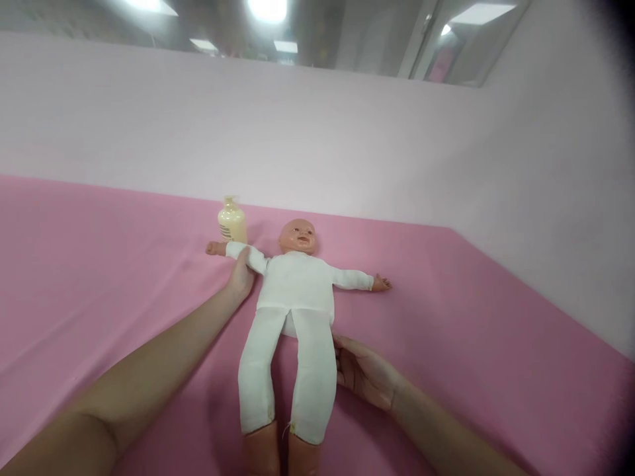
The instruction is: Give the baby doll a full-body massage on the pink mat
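- and here is the doll (297, 284), right in the middle of the view; it lies on its back on the pink surface (99, 284), bald head (300, 237) toward the wall, brownish-orange feet end cut off by the bottom edge;
- its torso and limbs are white cloth; both arms spread out sideways, the little hand on the right side (381, 283) with fingers splayed; the two legs lie slightly apart, a loose thread (285, 430) showing between the hems;
- over to the left hand (242, 274), up at the doll's arm (255, 259) on that side; thumb on the white sleeve, closed round it, the other fingers mostly out of sight, so how firmly they press i cannot tell;
- now the right hand (367, 373), lower down, beside the thigh of the nearer-right leg (315, 377); half open, fingers loosely curled toward the cloth, nothing seen in its grasp; whether the fingertips press on the leg i cannot tell;
- just beyond the held arm stands a pale yellow pump bottle (232, 221), upright, dark print low on its side, its base partly hidden by that arm;
- further out, a pale wall (297, 145) rises behind the pink surface; above it runs a glass panel (307, 39), with bright lights (268, 9) showing in it.
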Available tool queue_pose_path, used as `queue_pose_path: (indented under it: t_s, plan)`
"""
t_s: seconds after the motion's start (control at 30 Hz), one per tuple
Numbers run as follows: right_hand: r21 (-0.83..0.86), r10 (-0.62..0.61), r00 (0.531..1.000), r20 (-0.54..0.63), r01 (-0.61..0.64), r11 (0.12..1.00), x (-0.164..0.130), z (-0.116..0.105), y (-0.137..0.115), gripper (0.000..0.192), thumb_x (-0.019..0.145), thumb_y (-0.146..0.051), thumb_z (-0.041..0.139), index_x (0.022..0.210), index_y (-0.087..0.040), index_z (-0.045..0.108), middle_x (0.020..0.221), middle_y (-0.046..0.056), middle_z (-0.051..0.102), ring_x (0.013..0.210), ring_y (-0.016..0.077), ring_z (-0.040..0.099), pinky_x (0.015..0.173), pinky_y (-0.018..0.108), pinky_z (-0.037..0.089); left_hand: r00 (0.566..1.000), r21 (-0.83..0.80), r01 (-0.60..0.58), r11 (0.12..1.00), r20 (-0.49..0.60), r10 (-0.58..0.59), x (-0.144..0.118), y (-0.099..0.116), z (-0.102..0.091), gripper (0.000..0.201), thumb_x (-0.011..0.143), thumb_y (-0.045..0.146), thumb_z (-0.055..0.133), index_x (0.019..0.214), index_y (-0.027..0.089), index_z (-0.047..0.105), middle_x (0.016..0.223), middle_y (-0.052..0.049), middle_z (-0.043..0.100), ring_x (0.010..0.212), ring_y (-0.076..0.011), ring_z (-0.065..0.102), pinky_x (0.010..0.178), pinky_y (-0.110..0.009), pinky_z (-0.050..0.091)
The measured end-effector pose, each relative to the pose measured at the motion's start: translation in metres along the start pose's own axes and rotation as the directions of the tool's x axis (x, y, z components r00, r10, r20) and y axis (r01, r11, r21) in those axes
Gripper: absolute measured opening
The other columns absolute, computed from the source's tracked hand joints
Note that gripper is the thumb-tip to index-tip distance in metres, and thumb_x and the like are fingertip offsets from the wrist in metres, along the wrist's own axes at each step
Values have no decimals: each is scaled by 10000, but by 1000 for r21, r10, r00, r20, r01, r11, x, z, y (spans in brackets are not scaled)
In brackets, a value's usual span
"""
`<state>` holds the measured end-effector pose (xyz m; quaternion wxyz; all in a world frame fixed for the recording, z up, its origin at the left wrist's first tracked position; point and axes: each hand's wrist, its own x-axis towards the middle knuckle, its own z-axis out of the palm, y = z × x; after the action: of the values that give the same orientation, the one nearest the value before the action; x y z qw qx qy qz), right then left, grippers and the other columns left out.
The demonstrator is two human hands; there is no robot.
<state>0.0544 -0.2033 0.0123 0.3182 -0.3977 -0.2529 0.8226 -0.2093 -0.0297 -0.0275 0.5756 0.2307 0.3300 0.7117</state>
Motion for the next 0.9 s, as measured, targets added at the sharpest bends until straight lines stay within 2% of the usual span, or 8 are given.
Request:
queue_pose_path:
  t_s: [0.17, 0.43, 0.5, 0.6, 0.67, 0.73, 0.8, 0.9]
  plan:
    - [7, 42, 996, 77, -43, 999, -2, 0, -3, 239, 874, -231, 597, 1056, -97, 672, 923, 78, 706, 849, 144, 664, 834, 265, 523, 1000, -14, -1, 1000, -10, 1, -1, 0, 1, 224, 895, 385, 551, 868, 168, 602, 793, -33, 665, 810, -180, 643, 869, -325, 508]
    - [17, 162, 976, 144, -166, 986, 0, -2, -2, 220, 863, -222, 547, 958, -62, 662, 846, 89, 706, 765, 117, 684, 734, 193, 544, 1000, -1, 9, 1000, -2, -9, -5, 4, 5, 229, 899, 389, 540, 880, 170, 604, 786, -26, 665, 812, -184, 649, 892, -331, 497]
    - [45, 221, 950, 222, -236, 971, 3, -8, 1, 209, 839, -211, 545, 925, -51, 650, 786, 83, 697, 681, 95, 676, 631, 147, 527, 1000, 7, 25, 1000, -9, -25, -6, 5, 7, 247, 910, 391, 517, 878, 164, 608, 802, -34, 672, 827, -186, 647, 892, -328, 494]
    - [35, 315, 870, 380, -354, 935, 9, -19, 9, 232, 800, -228, 538, 892, -36, 631, 701, 81, 672, 620, 111, 683, 456, 111, 442, 999, 12, 28, 1000, -17, -28, -6, 5, 9, 248, 919, 375, 498, 882, 159, 613, 805, -40, 676, 829, -185, 644, 883, -325, 494]
    - [-33, 368, 807, 463, -399, 916, 12, -26, 17, 248, 766, -268, 538, 823, -42, 625, 636, 70, 640, 628, 159, 707, 416, 123, 428, 1000, 9, 14, 1000, -20, -14, -6, 4, 9, 235, 911, 368, 508, 878, 161, 614, 799, -35, 676, 819, -183, 642, 876, -322, 495]
    - [-104, 397, 759, 516, -404, 909, 14, -29, 25, 250, 733, -305, 540, 750, -66, 615, 562, 30, 574, 608, 186, 710, 431, 150, 466, 1000, 18, 7, 1000, 4, -7, -6, 3, 9, 245, 901, 383, 522, 861, 160, 615, 796, -36, 677, 811, -187, 642, 868, -325, 498]
    - [-151, 402, 740, 539, -385, 910, 14, -28, 29, 228, 720, -311, 553, 744, -90, 607, 524, -14, 504, 576, 172, 695, 454, 164, 488, 1000, 25, 6, 1000, 15, -7, -5, 1, 7, 259, 894, 400, 531, 848, 160, 615, 793, -38, 676, 807, -191, 642, 858, -329, 502]
    - [-207, 396, 752, 527, -338, 918, 11, -21, 26, 220, 720, -311, 615, 814, -112, 608, 546, -38, 485, 562, 131, 667, 498, 166, 499, 1000, 10, -1, 1000, -9, 1, -2, -1, 4, 241, 880, 401, 557, 868, 168, 614, 807, -33, 678, 825, -193, 647, 859, -329, 505]
